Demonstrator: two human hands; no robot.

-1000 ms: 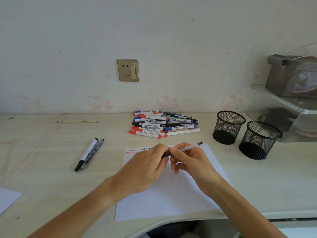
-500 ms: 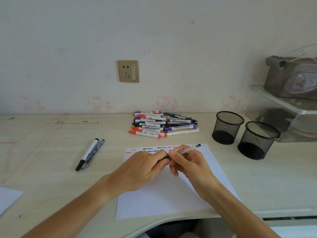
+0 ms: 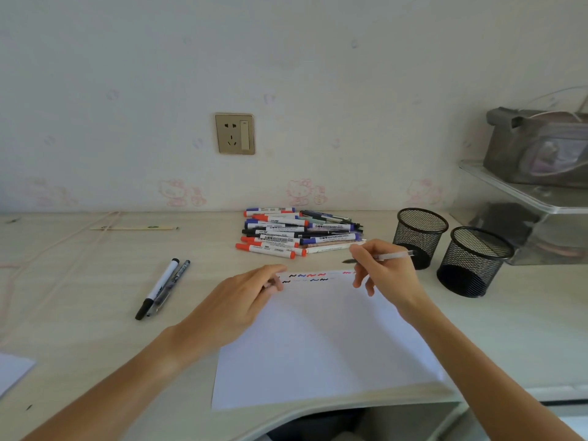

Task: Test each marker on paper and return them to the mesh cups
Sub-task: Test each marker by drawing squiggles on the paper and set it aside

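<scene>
My right hand (image 3: pixel 383 272) grips a clear slim pen (image 3: pixel 396 256) above the top right corner of the white paper (image 3: pixel 321 342); its dark tip points left. My left hand (image 3: pixel 245 300) rests on the paper's upper left part, its fingers curled around a small dark cap that is mostly hidden. Red, blue and black squiggles (image 3: pixel 310 277) run along the paper's top edge. A pile of markers (image 3: pixel 296 233) lies behind the paper. Two black mesh cups (image 3: pixel 420 230) (image 3: pixel 475 265) stand to the right, both apparently without pens.
A black-capped marker and a dark pen (image 3: pixel 162 286) lie side by side left of the paper. A clear shelf unit (image 3: pixel 528 198) with a grey bag stands at the far right. Another sheet's corner (image 3: pixel 12 370) shows at the left edge. The desk's front edge curves inward below the paper.
The two hands were joined on the pen over the paper's top. Now they are apart: my right hand has carried the pen up and to the right, and my left hand stays on the paper.
</scene>
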